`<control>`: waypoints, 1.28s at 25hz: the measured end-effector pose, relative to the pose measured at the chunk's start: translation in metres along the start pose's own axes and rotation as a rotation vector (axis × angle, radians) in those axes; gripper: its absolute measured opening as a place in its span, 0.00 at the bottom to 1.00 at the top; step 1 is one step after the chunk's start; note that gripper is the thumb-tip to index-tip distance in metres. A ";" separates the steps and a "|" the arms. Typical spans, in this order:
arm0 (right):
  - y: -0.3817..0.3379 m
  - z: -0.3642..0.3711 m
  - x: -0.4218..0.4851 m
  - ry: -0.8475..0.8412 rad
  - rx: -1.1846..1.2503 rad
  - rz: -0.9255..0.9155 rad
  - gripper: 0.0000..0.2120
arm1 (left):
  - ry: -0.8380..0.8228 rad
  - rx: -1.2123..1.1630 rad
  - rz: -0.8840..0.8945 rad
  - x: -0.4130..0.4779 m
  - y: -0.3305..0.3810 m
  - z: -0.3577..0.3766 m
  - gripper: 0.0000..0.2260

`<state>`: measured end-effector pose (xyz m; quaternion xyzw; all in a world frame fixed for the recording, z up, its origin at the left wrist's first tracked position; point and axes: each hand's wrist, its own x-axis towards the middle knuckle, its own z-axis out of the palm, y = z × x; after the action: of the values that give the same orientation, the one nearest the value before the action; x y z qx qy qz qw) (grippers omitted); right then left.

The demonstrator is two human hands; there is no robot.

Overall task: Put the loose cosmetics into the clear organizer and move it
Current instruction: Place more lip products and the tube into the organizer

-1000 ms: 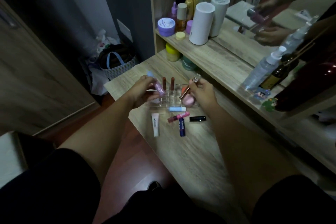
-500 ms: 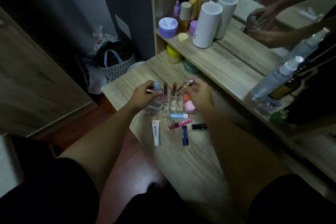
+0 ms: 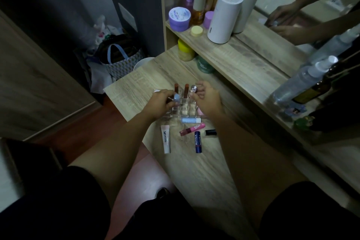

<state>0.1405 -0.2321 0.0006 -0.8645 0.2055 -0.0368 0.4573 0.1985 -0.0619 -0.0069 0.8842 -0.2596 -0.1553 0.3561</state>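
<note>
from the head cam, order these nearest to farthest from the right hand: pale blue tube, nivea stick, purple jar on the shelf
1. pale blue tube: lying on the table just below the right hand, in front of the clear organizer.
2. nivea stick: farther toward the person, among the loose items.
3. purple jar: up on the shelf, far left of the back.

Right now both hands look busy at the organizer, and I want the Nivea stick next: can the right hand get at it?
Probably yes, once freed. The right hand holds a silver-capped tube at the organizer. The Nivea stick lies uncovered on the table, nearer the body, with nothing on it.
</note>
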 end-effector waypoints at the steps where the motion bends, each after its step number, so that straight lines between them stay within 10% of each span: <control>1: 0.000 0.000 0.001 0.003 0.000 0.010 0.14 | 0.009 -0.005 -0.008 0.000 0.000 0.001 0.09; 27: -0.003 -0.008 0.003 -0.063 -0.102 0.017 0.19 | 0.053 -0.072 -0.195 -0.006 0.006 0.001 0.16; 32: 0.020 -0.011 -0.029 0.055 -0.165 -0.036 0.07 | 0.237 -0.161 -0.283 -0.027 -0.008 -0.011 0.07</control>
<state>0.1052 -0.2393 -0.0053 -0.9015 0.2045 -0.0516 0.3779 0.1843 -0.0357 -0.0028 0.8925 -0.0759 -0.1190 0.4284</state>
